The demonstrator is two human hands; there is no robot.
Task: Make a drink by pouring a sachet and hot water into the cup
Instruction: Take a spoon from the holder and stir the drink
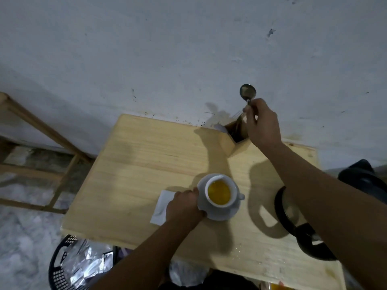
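A white cup [234, 197] holding orange-yellow liquid stands on a white saucer [225, 214] in the middle of the wooden table [136, 174]. My left hand [183, 207] grips the saucer's left rim. My right hand [262, 124] is raised at the back of the table, above a wooden holder box [227, 144], and holds a metal spoon [247, 93] by its handle with the bowl pointing up. A black electric kettle [301, 229] sits at the right, partly hidden under my right forearm.
A white napkin [162, 204] lies flat left of the saucer, partly under my left hand. A black basket [62, 266] with silver sachet wrappers stands on the floor at the lower left. A wooden frame [41, 130] stands at the left, by the wall.
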